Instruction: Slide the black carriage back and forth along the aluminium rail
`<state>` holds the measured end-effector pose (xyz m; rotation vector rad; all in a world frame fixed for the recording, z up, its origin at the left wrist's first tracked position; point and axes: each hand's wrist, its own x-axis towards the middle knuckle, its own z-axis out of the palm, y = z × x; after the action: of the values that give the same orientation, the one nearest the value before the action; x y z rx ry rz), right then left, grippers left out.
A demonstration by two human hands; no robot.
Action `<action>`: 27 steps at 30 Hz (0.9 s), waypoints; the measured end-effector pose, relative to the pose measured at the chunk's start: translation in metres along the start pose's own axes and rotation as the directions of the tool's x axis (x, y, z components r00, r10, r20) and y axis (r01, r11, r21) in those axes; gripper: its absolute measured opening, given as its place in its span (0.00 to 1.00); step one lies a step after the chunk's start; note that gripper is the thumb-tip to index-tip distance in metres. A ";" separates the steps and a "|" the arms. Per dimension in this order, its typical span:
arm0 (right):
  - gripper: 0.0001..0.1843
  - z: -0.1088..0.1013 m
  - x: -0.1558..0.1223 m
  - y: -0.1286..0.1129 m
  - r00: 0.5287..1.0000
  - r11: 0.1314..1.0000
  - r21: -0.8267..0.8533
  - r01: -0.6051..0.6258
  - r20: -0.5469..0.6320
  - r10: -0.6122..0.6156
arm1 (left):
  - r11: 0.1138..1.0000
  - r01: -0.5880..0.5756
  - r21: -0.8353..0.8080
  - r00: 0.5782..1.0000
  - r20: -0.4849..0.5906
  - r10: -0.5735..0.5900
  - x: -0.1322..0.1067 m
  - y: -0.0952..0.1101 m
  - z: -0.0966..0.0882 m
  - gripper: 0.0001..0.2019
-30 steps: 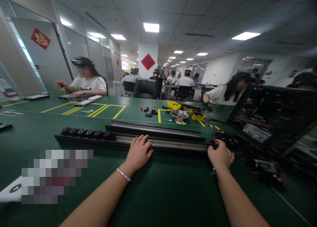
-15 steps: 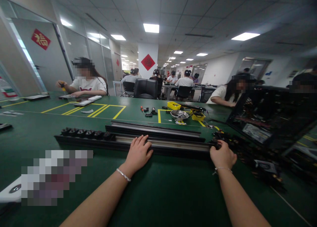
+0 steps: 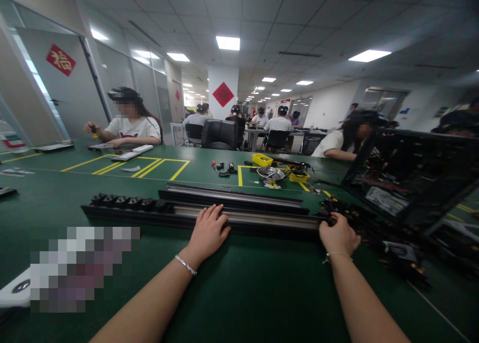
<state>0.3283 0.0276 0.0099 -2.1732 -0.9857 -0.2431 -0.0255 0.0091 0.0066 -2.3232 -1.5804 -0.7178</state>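
Observation:
A long black track with a bare metal channel lies across the table before me. Several black blocks sit in a row in its left end. My left hand rests on the middle of the track, palm down with its fingers stretched out. At the track's right end, my right hand has its fingers curled in a pinch around a small black part, mostly hidden by the fingers. Right behind the first track lies a second black track, parallel to it.
Beside my right hand lies a heap of black parts, with a large black open bin behind it. Farther back stand a metal bowl, a yellow tray and a screwdriver. Co-workers sit across the table.
My right hand has shifted very slightly to the right at the track's end. The left hand stays where it was on the track.

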 end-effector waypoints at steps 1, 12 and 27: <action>0.21 0.000 0.000 0.000 1.000 1.000 0.003 0.004 -0.002 -0.004 | 1.000 0.002 -0.005 1.000 -0.002 -0.002 0.000 0.000 0.000 0.12; 0.21 -0.003 0.000 -0.002 1.000 1.000 -0.029 -0.003 0.029 0.004 | 1.000 0.003 -0.008 1.000 -0.009 -0.004 0.000 -0.001 0.001 0.11; 0.22 -0.003 0.003 0.004 1.000 1.000 0.020 -0.008 0.000 0.008 | 1.000 0.002 -0.012 1.000 -0.017 -0.002 -0.001 0.000 0.002 0.11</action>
<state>0.3332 0.0252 0.0115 -2.1586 -0.9746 -0.2285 -0.0254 0.0100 0.0042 -2.3186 -1.5761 -0.7476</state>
